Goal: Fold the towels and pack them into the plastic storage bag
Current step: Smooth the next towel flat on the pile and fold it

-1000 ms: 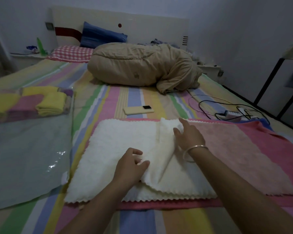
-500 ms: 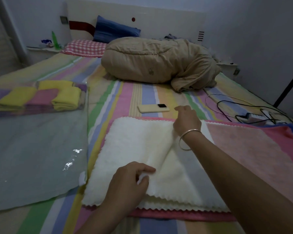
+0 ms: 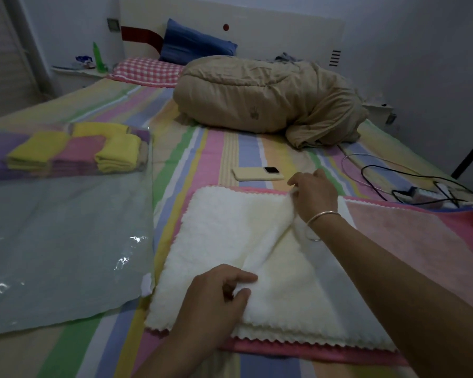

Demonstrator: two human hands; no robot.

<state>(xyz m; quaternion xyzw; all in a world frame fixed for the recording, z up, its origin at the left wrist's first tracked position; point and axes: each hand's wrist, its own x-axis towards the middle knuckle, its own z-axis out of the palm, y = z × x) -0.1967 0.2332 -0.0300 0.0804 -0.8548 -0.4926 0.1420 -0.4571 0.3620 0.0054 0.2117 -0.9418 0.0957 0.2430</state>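
A fluffy white towel point(image 3: 224, 241) lies in front of me on top of a pink towel point(image 3: 421, 236) spread over the striped bed. My left hand point(image 3: 216, 301) pinches the near edge of a folded-over layer of the white towel. My right hand point(image 3: 314, 192), with a bangle on the wrist, grips the far edge of that same layer. To the left lies the clear plastic storage bag point(image 3: 60, 241), and folded yellow, pink and purple towels point(image 3: 74, 151) sit inside its far end.
A cream phone point(image 3: 257, 173) lies just beyond the white towel. A beige bundled duvet point(image 3: 265, 99) fills the middle of the bed, pillows behind it. Black cables and a power strip point(image 3: 426, 195) lie at the right. A wall runs along the right side.
Both hands have carried the folded flap of the white towel leftward and laid it flatter. The right hand has slid to the far edge, the left to the near edge.
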